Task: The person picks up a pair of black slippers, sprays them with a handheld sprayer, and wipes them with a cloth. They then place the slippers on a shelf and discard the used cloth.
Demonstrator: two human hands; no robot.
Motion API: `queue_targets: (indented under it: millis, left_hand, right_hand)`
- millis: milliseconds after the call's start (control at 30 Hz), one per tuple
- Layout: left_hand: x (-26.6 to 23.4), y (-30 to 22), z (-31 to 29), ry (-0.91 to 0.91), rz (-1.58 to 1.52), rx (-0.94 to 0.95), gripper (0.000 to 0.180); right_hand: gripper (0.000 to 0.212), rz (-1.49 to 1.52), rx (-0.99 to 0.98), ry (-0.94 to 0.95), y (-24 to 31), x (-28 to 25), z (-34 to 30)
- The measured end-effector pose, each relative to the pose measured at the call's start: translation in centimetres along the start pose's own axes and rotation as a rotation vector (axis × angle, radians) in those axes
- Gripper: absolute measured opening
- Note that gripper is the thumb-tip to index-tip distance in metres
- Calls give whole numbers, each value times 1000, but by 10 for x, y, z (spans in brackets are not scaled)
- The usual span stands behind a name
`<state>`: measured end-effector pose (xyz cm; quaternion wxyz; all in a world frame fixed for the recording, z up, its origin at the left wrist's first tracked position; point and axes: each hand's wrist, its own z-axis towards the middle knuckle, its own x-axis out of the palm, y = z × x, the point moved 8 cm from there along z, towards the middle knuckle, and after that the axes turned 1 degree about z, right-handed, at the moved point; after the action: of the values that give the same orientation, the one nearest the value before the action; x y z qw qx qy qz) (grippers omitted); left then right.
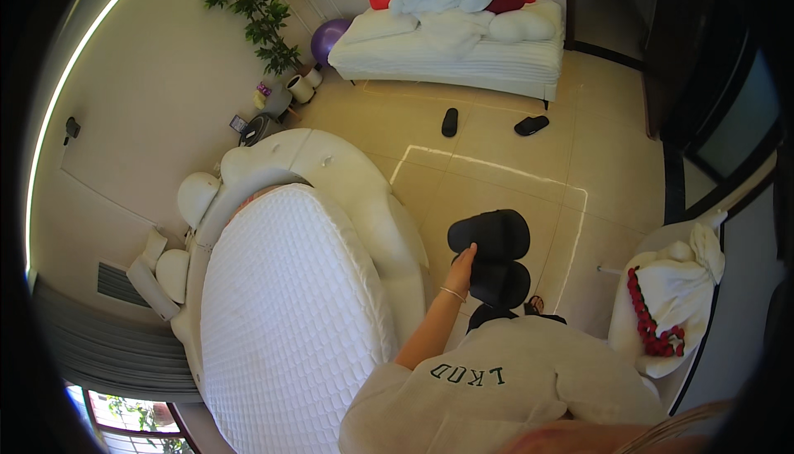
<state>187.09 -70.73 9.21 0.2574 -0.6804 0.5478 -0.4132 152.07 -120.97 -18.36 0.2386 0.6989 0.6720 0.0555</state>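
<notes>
Beside the round bed, to its right, the left hand is closed on the edges of two black slippers — it should pinch both equally, so neither slips — while the right hand I cannot see.

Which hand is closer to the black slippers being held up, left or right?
Left. The left hand is touching the black slippers, gripping them at their left side. The right hand isn't visible, so I can't tell exactly where it is.
</notes>
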Motion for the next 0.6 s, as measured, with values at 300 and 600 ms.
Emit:
queue_targets:
  millis: [300, 600]
  left_hand:
    - [-63, -90, 135, -386, -165, 44, 57]
    - [-66, -214, 332, -406, -668, -8, 58]
  right_hand:
    - [38, -158, -818, -243, 606, -56, 95]
    - [40, -359, -196, 84, 614, 30, 179]
